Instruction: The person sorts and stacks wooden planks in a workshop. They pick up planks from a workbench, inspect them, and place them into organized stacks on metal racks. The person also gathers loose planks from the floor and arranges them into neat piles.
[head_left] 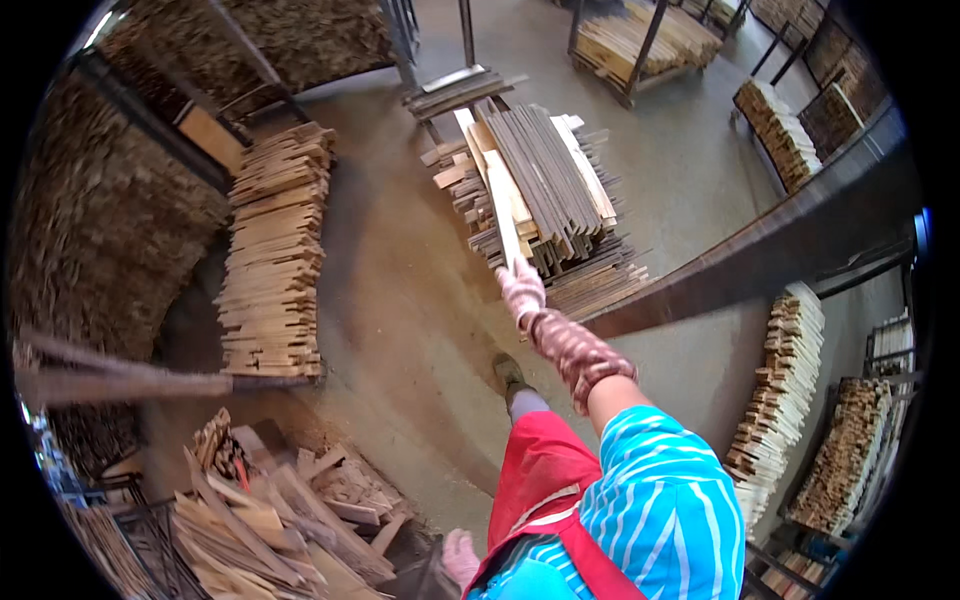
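My right hand, in a pinkish glove with a patterned brown sleeve cover above it, reaches forward with its fingers closed around the near end of a pale wooden board. The board runs away from me along the left side of a stack of grey-brown boards. Shorter and paler pieces lie on and beside this stack. My left hand, also gloved, hangs low beside my left leg, close to a heap of wood offcuts. Its fingers are too unclear to make out.
A long stack of boards stands to the left. A dark steel beam crosses on the right, with more lumber stacks beyond it. At the far side a rack holds pale boards. Concrete floor lies between the stacks.
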